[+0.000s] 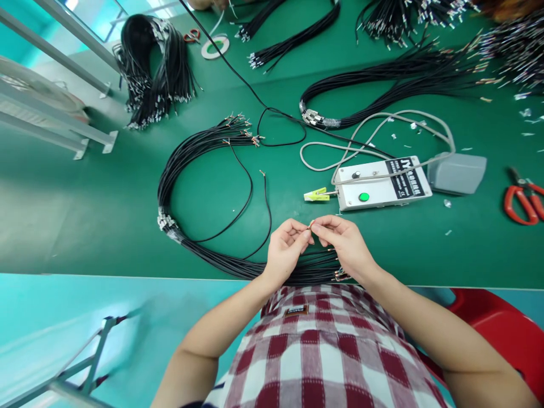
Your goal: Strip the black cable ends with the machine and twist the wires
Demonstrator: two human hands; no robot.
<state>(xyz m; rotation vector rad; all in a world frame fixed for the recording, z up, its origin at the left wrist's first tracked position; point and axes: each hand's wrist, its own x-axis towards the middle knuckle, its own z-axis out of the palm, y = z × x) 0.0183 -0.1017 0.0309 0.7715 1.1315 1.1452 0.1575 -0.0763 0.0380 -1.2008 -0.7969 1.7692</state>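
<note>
My left hand and my right hand meet fingertip to fingertip above the front edge of the green table. Between them is a thin cable end with fine coloured wires, pinched by both hands; most of it is hidden by the fingers. Under my hands runs a bundle of black cables, curving round to the left and back, with stripped ends at its far tip. Two single cables stray from the bundle inside the curve. Just beyond my right hand lies a white control box with a green button and a yellow clip.
Red-handled cutters lie at the right. A grey pedal-like block touches the box, with grey cord looped behind. More cable bundles lie farther back, beside a tape roll and small scissors. Metal frame legs stand left.
</note>
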